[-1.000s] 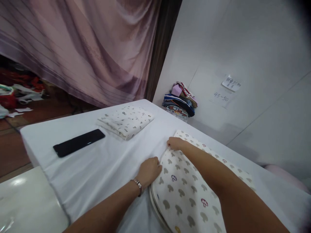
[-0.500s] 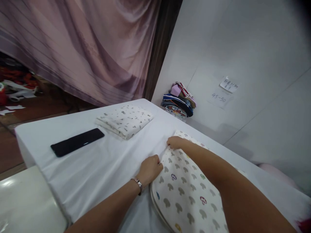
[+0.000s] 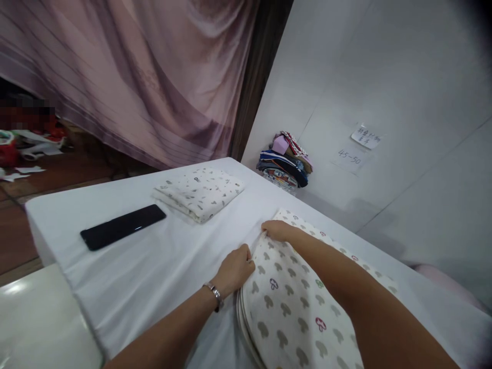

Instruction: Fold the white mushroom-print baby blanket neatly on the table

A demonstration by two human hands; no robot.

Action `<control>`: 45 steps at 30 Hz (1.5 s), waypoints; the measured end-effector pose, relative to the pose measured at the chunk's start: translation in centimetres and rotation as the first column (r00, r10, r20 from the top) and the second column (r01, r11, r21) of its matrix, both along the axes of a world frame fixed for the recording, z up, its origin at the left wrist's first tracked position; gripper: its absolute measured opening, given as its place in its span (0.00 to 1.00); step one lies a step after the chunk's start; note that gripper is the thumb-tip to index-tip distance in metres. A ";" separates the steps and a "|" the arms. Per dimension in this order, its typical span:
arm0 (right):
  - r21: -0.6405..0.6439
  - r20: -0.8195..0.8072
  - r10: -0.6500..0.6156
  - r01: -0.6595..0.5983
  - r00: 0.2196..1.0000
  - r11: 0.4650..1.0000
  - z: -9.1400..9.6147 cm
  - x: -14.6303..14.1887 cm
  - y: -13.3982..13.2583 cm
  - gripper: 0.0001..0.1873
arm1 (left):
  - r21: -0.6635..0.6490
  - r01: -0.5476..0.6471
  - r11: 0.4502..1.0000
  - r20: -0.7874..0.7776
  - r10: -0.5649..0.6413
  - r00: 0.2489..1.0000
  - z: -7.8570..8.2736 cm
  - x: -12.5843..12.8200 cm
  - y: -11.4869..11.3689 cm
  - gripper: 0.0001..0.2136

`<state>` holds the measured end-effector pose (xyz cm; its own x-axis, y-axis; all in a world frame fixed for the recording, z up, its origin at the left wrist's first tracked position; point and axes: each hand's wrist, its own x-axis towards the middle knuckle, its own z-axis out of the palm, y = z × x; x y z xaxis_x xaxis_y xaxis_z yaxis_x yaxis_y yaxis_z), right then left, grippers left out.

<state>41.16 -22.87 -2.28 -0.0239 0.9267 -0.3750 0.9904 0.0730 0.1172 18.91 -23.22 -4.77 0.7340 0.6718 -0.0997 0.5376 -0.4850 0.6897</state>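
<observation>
A white cloth [image 3: 292,307] printed with grey mushroom shapes and a few coloured ones lies in layers on the white-covered table [image 3: 126,277]. My left hand [image 3: 235,269], with a metal bracelet at the wrist, is closed on the near left edge of this cloth. Farther up the same edge, my right hand [image 3: 277,230] pinches the cloth and lifts its border a little. Part of the cloth stretches behind my right forearm. My right fingertips are partly hidden.
A folded white printed cloth [image 3: 202,192] lies toward the table's far end, beside a black phone [image 3: 123,225]. Stacked clothes [image 3: 282,161] stand against the wall beyond the table. A pink curtain [image 3: 154,77] hangs behind. A pale glossy surface [image 3: 42,318] is at lower left.
Both hands have shifted slightly left, drawing the cloth's edge with them. More of the cloth's far strip shows behind my right forearm. The view has moved slightly.
</observation>
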 end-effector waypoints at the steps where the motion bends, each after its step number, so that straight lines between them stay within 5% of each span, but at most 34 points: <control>1: -0.012 -0.005 0.011 -0.011 1.000 1.000 0.0 0.1 0.1 0.14 | 0.018 0.001 1.000 -0.015 -0.001 1.000 0.0 -0.1 0.0 0.06; 7: -0.114 0.057 -0.002 0.009 0.998 0.993 0.9 1.1 1.5 0.18 | 0.034 0.018 0.999 -0.122 -0.014 0.992 -0.4 -0.1 0.1 0.16; 20: -0.128 0.230 -0.120 0.152 0.966 0.980 1.2 7.1 5.0 0.18 | 0.123 0.044 0.991 -0.153 -0.025 0.988 -0.8 0.0 -0.5 0.09; 26: -0.044 0.181 -0.132 0.142 0.975 0.989 0.4 8.8 5.8 0.14 | 0.060 0.052 0.997 -0.112 -0.045 0.993 -1.0 -0.1 -0.6 0.22; 31: 0.145 0.069 -0.160 0.149 0.985 0.978 -1.0 9.1 4.0 0.15 | 0.083 0.112 0.990 -0.083 -0.105 0.991 -1.1 -0.3 -0.7 0.23; 38: 0.311 -0.113 -0.308 0.328 0.945 0.892 -2.1 10.5 2.9 0.24 | 0.128 0.152 0.980 -0.074 -0.144 0.987 -1.3 -0.1 -0.5 0.21; 41: 0.342 -0.138 -0.428 0.448 0.893 0.826 -2.0 10.7 3.8 0.20 | 0.129 0.165 0.978 -0.058 -0.158 0.986 -1.4 -0.2 -0.5 0.20; 45: 0.338 -0.136 -0.603 0.609 0.786 0.718 -2.2 10.3 5.4 0.28 | 0.133 0.172 0.976 -0.056 -0.166 0.985 -1.5 -0.4 -0.6 0.20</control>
